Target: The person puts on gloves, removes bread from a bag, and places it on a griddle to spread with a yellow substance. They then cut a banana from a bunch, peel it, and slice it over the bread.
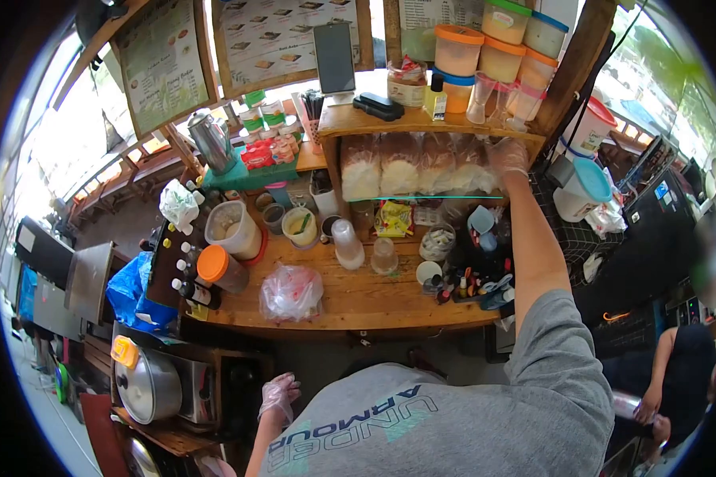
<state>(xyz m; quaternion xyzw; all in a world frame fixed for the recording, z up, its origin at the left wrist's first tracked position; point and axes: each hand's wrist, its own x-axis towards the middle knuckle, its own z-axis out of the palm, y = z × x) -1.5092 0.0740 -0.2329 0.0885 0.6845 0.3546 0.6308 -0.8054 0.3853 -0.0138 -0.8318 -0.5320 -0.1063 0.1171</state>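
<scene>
Closest in, the grey-shirted shoulder (422,429) fills six o'clock, and at seven o'clock the gloved left hand (278,395) hangs low beside the steel pot (147,385), fingers loosely spread and holding nothing. Up at one o'clock the gloved right hand (507,157) is stretched out to the bagged bread loaves (410,165) on the shelf, fingers curled onto the rightmost bag, with the stacked orange-lidded tubs (485,48) above at twelve and the knotted plastic bag (291,292) on the wooden counter (358,298) mid-frame.
</scene>
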